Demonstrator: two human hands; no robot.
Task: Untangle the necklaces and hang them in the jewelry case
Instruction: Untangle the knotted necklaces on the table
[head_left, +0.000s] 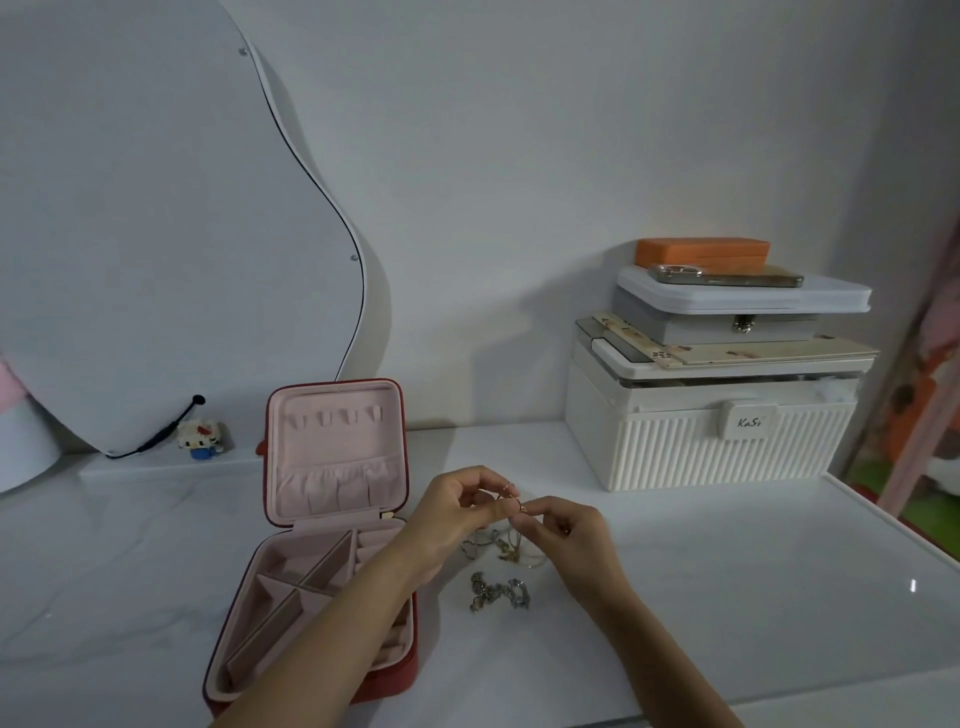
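Head view: left hand (457, 512) and right hand (569, 525) both pinch a gold necklace (511, 540) beside the open jewelry case (332, 519).

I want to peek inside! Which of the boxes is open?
The red jewelry case beside the left hand; its lid stands up, showing pink lining. The white box, grey box and orange box are closed.

Red jewelry case (400, 670) on the outside, soft pink lining (337, 447) within. The desk (727, 597) shows white with faint grey marbling. Necklaces (498, 592): a silver and dull gold mix, and a bright gold bit at the fingertips. The storage box (717, 447) is cream, ribbed in vertical lines. Above it a grey box (727, 312), a gold phone (727, 275), an orange case (701, 252).
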